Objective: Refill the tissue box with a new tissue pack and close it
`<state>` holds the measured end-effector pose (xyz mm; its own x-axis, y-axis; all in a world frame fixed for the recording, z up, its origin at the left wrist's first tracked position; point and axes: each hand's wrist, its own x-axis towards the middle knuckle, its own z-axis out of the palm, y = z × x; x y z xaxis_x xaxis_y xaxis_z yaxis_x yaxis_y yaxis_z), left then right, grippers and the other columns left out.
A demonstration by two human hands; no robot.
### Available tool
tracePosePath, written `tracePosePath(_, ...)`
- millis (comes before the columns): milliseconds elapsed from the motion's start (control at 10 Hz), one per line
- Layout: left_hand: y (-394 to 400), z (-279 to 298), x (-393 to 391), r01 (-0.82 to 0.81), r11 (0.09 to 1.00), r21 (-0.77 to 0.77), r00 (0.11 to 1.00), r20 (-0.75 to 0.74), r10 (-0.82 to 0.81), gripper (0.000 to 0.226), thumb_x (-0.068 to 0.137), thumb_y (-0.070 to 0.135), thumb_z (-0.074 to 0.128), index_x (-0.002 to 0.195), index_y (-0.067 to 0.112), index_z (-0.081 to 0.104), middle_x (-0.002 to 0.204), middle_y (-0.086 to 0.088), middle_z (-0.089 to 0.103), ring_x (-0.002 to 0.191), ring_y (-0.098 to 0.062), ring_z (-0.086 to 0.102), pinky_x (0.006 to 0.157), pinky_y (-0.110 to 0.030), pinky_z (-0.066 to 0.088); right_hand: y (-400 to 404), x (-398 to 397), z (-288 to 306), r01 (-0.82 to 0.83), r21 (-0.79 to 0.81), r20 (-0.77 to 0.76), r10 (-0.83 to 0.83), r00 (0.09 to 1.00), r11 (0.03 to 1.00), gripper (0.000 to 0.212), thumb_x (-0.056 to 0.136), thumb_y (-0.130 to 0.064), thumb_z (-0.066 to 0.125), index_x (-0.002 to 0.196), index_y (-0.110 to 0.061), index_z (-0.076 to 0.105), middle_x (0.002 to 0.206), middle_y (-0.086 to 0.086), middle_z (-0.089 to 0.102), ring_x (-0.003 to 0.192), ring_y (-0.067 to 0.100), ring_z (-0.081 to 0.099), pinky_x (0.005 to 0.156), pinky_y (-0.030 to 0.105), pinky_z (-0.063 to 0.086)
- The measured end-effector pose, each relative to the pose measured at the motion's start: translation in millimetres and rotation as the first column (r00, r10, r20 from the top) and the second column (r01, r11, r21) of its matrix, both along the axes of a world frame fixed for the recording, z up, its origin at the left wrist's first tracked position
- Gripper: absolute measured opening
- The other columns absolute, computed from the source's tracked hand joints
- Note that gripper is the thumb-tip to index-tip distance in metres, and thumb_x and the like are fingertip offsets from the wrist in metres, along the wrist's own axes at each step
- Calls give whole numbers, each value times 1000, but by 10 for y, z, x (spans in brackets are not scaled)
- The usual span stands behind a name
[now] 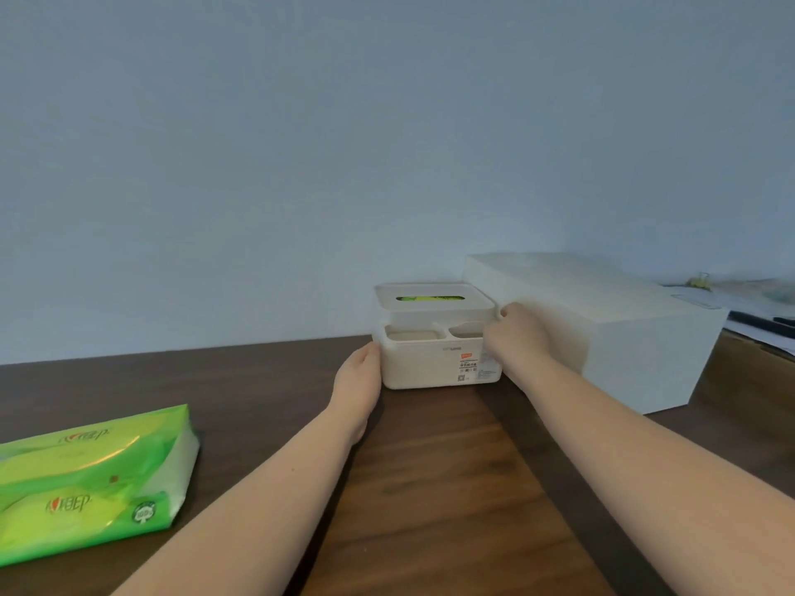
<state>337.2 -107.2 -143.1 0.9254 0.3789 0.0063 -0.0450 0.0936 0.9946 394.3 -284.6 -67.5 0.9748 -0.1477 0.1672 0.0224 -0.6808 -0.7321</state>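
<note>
A white plastic tissue box [423,363] stands at the back of the dark wooden table, against the wall. Its lid [434,299] is on, and something green shows through the slot. Two small front compartments sit below the lid, and a label is stuck on the front. My left hand [359,376] presses flat against the box's left side. My right hand [514,335] grips its right side, fingers reaching toward the lid's edge. A green tissue pack [90,479] lies on the table at the near left, apart from both hands.
A large white box [611,329] stands right of the tissue box, nearly touching it behind my right hand. Dark objects and a small yellowish item lie at the far right edge. The wooden table [439,488] stretches between my forearms.
</note>
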Motion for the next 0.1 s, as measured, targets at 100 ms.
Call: tracePosePath(100,-24,45,-147,-96,994,52,995,-9,96,35,98,21,41,75,31,67,93,10,67,104,-16,59,90,-21,45,-124,-191,133,-51,112,140,35,989,992,36,93,-13,45,127,-13,56,122,6,60,111,26,57,89,32,45)
